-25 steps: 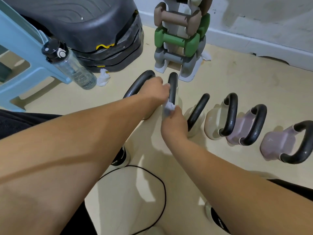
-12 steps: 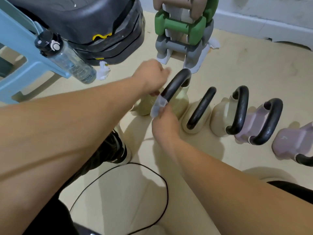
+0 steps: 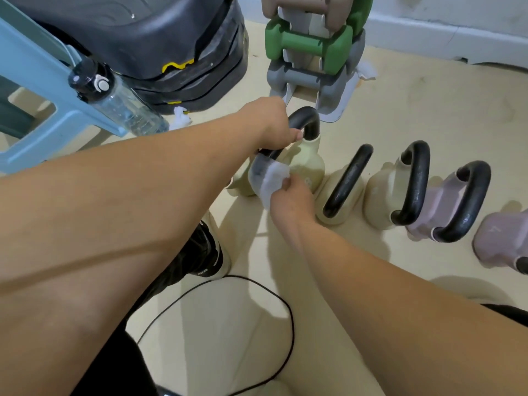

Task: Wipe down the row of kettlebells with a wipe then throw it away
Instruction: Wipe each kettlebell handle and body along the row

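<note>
My left hand [image 3: 273, 124] is now clamped on the black handle of the cream rounded kettlebell [image 3: 307, 164], second from the left end of the row; a second ago it sat on the neighbouring handle further left. That bell now leans over toward me, not upright as it was, so the body and handle base are exposed.

My right hand [image 3: 291, 197] pinches the white damp wipe [image 3: 271, 178] between thumb and fingers, pressed against the lower handle and cream shoulder. The wipe has moved from the top of the handle down onto the body.

Meaning: handle pass looks done on this one, I'm on the body now. To the right, two more cream kettlebells [image 3: 343, 184], [image 3: 397, 190] and two pale lilac kettlebells [image 3: 448, 207], [image 3: 503, 241] have no hand on them, so my read is under halfway. Can't tell how clean the far-left one is; my arm hides most of it.

No bin in view, disposal comes later.
</note>
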Motion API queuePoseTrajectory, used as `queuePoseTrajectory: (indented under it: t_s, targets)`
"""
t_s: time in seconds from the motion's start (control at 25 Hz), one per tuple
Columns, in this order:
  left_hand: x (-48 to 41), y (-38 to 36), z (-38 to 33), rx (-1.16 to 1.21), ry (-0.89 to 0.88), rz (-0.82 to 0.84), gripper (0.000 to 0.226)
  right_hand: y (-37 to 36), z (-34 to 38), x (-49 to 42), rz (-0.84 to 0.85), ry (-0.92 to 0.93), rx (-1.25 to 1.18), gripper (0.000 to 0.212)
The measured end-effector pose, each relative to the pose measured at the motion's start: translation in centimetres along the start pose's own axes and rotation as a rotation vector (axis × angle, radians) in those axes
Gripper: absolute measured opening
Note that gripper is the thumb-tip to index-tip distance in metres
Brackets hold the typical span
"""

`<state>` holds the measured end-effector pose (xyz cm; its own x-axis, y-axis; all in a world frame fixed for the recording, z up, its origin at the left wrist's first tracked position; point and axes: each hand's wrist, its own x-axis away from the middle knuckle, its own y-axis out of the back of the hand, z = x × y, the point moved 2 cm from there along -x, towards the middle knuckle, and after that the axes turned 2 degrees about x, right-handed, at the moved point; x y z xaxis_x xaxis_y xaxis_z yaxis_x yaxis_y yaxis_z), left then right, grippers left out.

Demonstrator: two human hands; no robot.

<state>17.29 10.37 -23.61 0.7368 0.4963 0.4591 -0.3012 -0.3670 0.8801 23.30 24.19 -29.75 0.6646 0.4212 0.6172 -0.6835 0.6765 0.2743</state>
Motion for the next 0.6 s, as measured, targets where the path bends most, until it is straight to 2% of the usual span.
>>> queuePoseTrajectory:
  t_s: [0.12,0.24,0.4,0.44,0.52,0.6]
  targets:
    - [-0.4,0.8,0.4,0.113,0.123,0.037,0.039,-0.6,2.0,-0.5,0.021,-0.002,0.023,0.032]
    - [-0.5,1.5,0.6,0.15,0.187,0.029,0.034,-0.9,2.8,-1.6,0.025,-0.047,-0.065,0.038]
    - [-0.5,1.7,0.6,0.127,0.175,0.071,0.038,-2.1,3.6,-2.4,0.065,-0.006,-0.018,0.03]
    - [-0.4,1.7,0.4,0.113,0.16,0.07,0.038,-2.2,3.7,-2.3,0.088,0.064,-0.033,0.027]
    - [-0.4,1.7,0.3,0.112,0.154,0.074,0.037,-2.3,2.7,-2.4,0.082,0.229,0.183,0.03]
    - [-0.4,1.6,0.2,0.125,0.159,0.088,0.037,-2.1,0.9,-2.3,0.17,0.238,0.373,0.036]
